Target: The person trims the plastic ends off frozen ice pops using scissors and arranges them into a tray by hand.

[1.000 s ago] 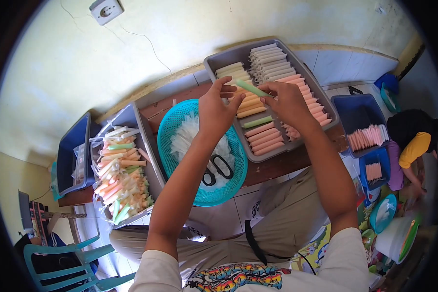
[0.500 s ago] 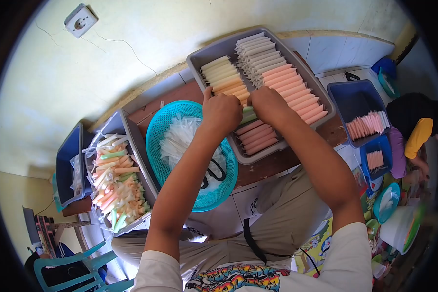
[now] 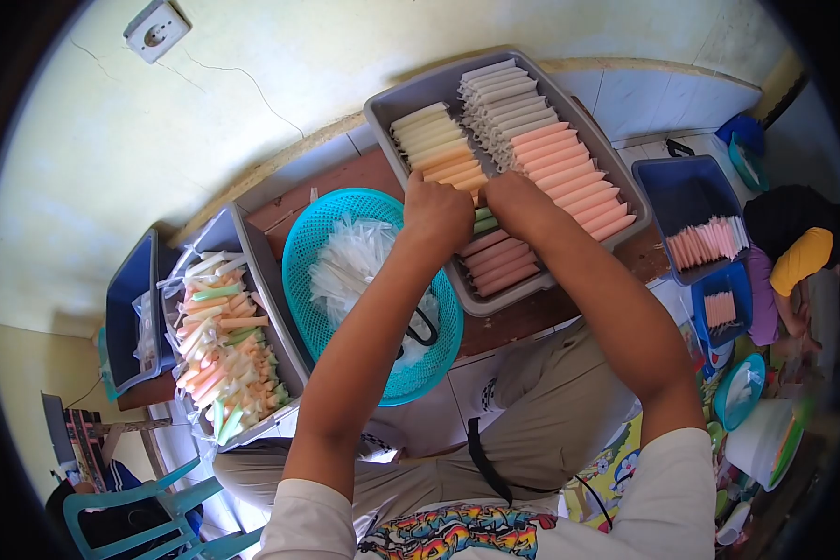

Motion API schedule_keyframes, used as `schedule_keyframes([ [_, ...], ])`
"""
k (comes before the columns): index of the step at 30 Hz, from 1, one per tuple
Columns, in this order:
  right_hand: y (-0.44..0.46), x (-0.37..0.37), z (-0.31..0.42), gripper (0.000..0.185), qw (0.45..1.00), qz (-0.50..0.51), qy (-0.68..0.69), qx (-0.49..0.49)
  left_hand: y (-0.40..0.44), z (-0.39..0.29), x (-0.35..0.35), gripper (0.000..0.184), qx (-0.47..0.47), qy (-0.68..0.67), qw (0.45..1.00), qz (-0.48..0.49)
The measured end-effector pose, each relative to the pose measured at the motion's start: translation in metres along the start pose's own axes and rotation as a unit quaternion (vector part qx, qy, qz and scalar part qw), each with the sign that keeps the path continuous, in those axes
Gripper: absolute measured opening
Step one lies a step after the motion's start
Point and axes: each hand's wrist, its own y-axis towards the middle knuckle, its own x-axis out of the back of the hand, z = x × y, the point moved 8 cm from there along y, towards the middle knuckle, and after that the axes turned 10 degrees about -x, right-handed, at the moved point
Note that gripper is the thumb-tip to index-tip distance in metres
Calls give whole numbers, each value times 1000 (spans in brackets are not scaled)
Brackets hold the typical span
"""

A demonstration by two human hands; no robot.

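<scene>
Both hands are over a grey tray (image 3: 569, 105) holding rows of slim filled plastic tubes. My left hand (image 3: 437, 213) is closed, fingers curled downward, beside the orange tubes (image 3: 457, 171). Close to its right, my right hand (image 3: 521, 205) is also closed, near the pink tubes (image 3: 569, 171). Green tubes (image 3: 484, 222) show partly between the hands. Whatever the fingertips pinch is hidden behind the knuckles. Pale yellow tubes (image 3: 427, 133) and white tubes (image 3: 499, 98) fill the far rows, and darker pink tubes (image 3: 502, 266) lie at the near end.
Left of the tray, a turquoise basket (image 3: 294, 257) holds clear plastic bags (image 3: 350, 266) and black-handled scissors (image 3: 425, 327). Further left, a crate (image 3: 280, 322) is heaped with mixed tubes (image 3: 219, 350). Blue tubs (image 3: 663, 191) and another person (image 3: 798, 266) are at the right.
The view has shifted slightly, moving the tray a little rightward in the picture. My left hand has edged right over the tubes; both hands stay closed and close together.
</scene>
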Motion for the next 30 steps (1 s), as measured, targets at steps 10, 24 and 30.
schedule_keyframes([
  [10,-10,8,5,26,998,56,-7,-26,2,-4,1,17,5,-9,999,35],
  [24,-9,3,0,39,998,52,14,-29,2,-8,-3,18,7,-5,1000,10],
  [30,-16,5,6,17,996,89,17,-18,1,-8,-3,18,11,-12,1000,8],
])
